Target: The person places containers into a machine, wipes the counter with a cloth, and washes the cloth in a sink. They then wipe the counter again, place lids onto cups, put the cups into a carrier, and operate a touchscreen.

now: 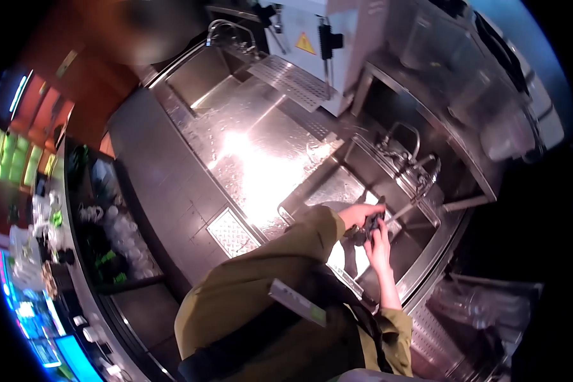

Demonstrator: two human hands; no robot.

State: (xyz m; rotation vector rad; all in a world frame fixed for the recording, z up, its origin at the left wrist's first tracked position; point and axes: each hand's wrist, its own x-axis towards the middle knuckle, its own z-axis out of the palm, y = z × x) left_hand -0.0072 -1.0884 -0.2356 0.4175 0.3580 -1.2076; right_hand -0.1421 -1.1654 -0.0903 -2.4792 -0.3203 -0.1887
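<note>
Over the sink [409, 245], both of my hands meet around a dark, crumpled piece that looks like a wet cloth [374, 223]. My left hand [361, 216] comes in from the left with its fingers bent over the top of it. From below, my right hand [380, 247] grips it with the fingers pressed together. More dark material and a bright white patch show in the basin beneath, too glared to make out. Just beyond my hands stands a metal tap [417, 175] with its spout towards the basin.
A wet steel counter [235, 114] with strong glare runs to a second sink [200, 73] at the far end. A grey machine [312, 38] with a warning sticker stands behind it. Clear containers [484, 305] sit at the right, and a shelf of plastic cups [127, 239] is at the left.
</note>
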